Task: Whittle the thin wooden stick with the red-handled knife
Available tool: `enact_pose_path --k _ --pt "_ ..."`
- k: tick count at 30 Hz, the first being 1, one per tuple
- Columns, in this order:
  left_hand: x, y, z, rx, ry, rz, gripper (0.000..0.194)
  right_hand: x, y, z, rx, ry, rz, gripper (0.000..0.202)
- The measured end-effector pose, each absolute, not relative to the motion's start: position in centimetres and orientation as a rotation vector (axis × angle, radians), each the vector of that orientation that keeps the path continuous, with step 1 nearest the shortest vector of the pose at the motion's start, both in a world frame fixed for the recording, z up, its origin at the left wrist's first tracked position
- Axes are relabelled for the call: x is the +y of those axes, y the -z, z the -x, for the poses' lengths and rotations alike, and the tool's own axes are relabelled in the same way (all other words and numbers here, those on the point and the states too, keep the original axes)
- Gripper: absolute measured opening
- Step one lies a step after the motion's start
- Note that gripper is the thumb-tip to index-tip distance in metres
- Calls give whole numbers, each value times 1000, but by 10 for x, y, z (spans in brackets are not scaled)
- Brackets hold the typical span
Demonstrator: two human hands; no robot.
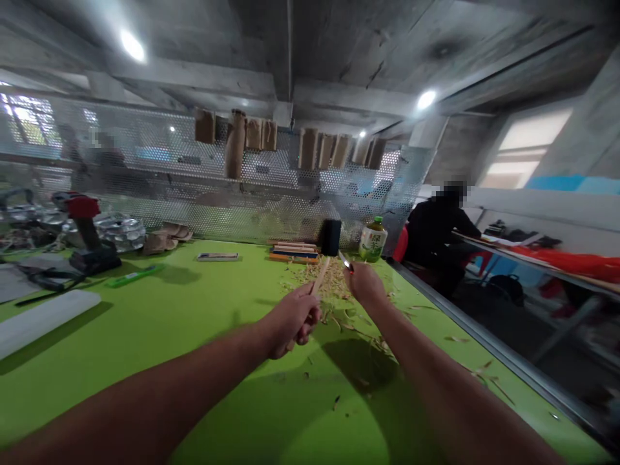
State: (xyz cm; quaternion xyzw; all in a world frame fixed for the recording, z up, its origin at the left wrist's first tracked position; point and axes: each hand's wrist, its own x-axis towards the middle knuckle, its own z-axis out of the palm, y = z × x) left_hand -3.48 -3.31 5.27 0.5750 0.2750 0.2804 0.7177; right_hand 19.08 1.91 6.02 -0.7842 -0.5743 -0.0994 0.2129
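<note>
My left hand (293, 320) is closed around a thin wooden stick (320, 276), whose pale end points up and away from me. To its right, my right hand (367, 284) grips a small knife (345, 262); its blade catches the light and leans toward the upper left, while the handle is mostly hidden in my fist. A gap separates the blade from the stick. Wood shavings (334, 284) lie scattered beneath and between both hands on the green tabletop (217, 336).
Behind the hands stand stacked wooden strips (293, 252), a black box (331, 237) and a green-capped bottle (373, 239). A cordless drill (87, 236), green cutter (135, 275) and white roll (51, 320) occupy the left. Beyond the table's right edge, a person (443, 226) sits.
</note>
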Motion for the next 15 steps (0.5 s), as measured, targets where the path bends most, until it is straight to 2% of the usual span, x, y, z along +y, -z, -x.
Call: enact_pose_path --k 8,15 --pt "-14 -53 43 606 -696 -1237 52 -4 -47 -125 -1991 220 1978 26" --pt "-26 -56 41 542 -594 -1208 60 11 -53 -152 -1828 257 2060 28"
